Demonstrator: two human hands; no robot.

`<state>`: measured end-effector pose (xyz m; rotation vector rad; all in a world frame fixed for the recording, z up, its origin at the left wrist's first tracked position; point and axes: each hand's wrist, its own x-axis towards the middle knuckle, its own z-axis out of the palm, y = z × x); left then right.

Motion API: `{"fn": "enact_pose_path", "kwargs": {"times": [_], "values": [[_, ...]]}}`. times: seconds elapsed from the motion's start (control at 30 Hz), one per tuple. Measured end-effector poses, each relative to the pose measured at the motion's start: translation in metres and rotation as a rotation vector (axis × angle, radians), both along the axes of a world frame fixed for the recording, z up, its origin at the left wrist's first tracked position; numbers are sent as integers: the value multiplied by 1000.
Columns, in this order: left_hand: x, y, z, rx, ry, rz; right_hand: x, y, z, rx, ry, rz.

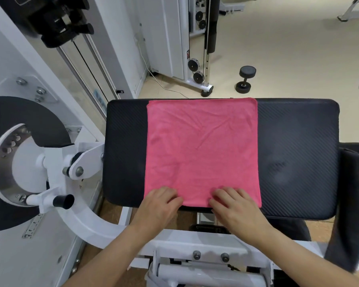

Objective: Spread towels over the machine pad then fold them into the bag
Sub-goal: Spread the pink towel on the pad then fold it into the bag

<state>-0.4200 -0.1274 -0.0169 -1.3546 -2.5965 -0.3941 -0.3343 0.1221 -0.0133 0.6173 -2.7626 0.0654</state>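
towel on pad | left hand, right hand fingers grip near edge

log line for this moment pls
pink towel flat on machine pad | left grip, right grip on its near edge, fingers bent | fold not begun

The pink towel is matt, finely napped cloth, lightly creased. The pad beneath looks like black ribbed vinyl, faintly sheened. At 9 o'clock, the frame is glossy white-painted metal.

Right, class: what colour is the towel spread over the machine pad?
The towel is plain pink, no pattern, on the black pad; head view shows it best.
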Motion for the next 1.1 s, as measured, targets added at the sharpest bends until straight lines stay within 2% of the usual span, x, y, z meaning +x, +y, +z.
{"fn": "enact_pose_path", "kwargs": {"times": [0.1, 0.23, 0.3, 0.43, 0.53, 0.6, 0.67, 0.73, 0.8, 0.83, 0.9, 0.97, 1.03, 1.1], "values": [[-2, 2, 4, -12, -79, 21, -4, -4, -2, 11, 16, -6], [-10, 5, 25, 77, -314, 141, -10, -1, -2, -1, 42, -19], [-13, 4, 32, 70, -266, 128, -13, 0, -1, -43, 65, -38], [-13, 4, 27, -176, -83, 96, -19, 2, 3, -77, 44, -81], [-12, 4, 22, -73, -28, 88, -16, 8, 6, -46, -26, -101], [-16, 0, 21, -75, -40, 91, -11, 14, 10, -18, -67, -90], [-18, -5, 27, -190, -148, 82, -7, 20, 18, -4, -159, -76], [-18, -8, 36, -317, -309, 58, -8, 23, 33, -32, -400, -75], [-18, -7, 47, -353, -479, 32, -11, 28, 51, -58, -656, -81], [-20, -5, 53, -353, -555, 41, -14, 30, 59, -75, -721, -73], [-27, -4, 65, -290, -703, 122, -24, 37, 72, -113, -814, -81], [-42, -6, 78, -169, -767, 242, -39, 47, 85, -215, -858, -106], [-61, -8, 90, -21, -747, 340, -55, 59, 98, -369, -812, -163], [-80, -8, 102, 133, -735, 397, -72, 68, 107, -478, -680, -229]]}}
